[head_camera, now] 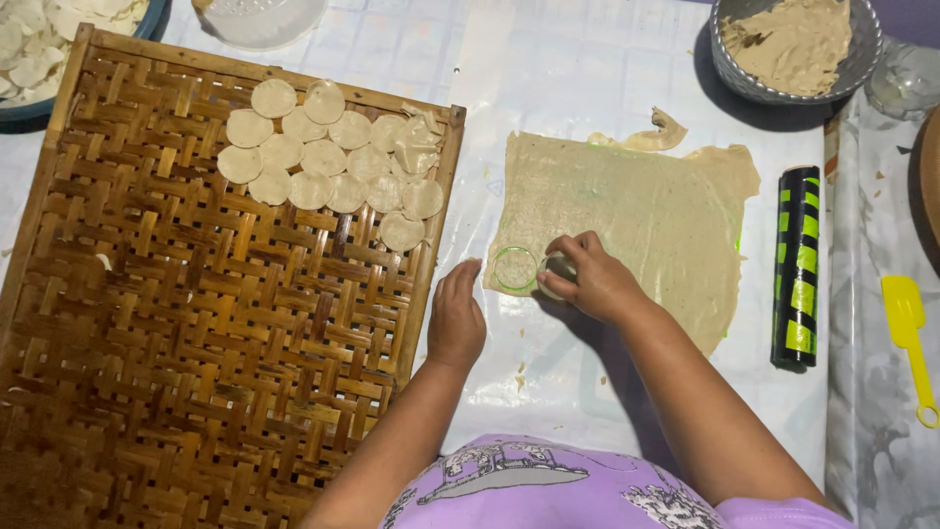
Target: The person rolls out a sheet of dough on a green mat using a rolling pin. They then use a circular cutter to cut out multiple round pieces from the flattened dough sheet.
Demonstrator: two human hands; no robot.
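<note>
My right hand (592, 279) presses a round cutter (556, 274) into the near-left corner of the dough sheet (636, 211), left hand (456, 315) flat and empty beside it; the dough looks soft, tearable, best lifted by edges.

Bright overhead light, soft shadows, slight glare, sharp focus.

The left hand (456, 318) lay flat, palm down, fingers together and pointing far, its forearm running back to the near edge. The right hand (587, 277) was curled, fingertips bunched and pressed downward, its forearm slanting in from the near right.
</note>
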